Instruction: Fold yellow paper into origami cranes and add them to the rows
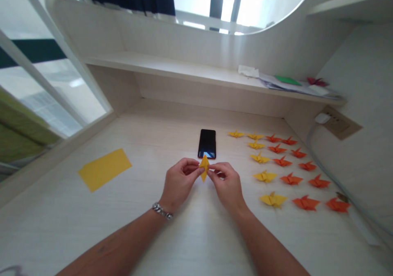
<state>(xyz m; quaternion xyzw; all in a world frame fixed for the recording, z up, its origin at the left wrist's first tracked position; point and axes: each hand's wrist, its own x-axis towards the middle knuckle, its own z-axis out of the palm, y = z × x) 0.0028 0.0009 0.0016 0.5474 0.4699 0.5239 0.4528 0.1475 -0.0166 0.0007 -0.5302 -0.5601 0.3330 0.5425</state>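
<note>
A small yellow folded paper (204,166), diamond-shaped and pointed at top and bottom, is pinched between both hands over the desk. My left hand (181,182) grips its left side with thumb and fingers; a chain bracelet circles that wrist. On the opposite side, my right hand (226,184) holds the paper's right edge in a pinch. Just beyond the fingertips lies a black phone (207,143), its lower edge partly behind the paper's tip.
Yellow paper cranes (265,176) and orange paper cranes (291,179) stand in rows at the right. Yellow paper sheets (105,169) lie at the left. A grey cable (325,161) runs down from a wall socket (339,123). Behind the desk is a shelf (172,69) with papers.
</note>
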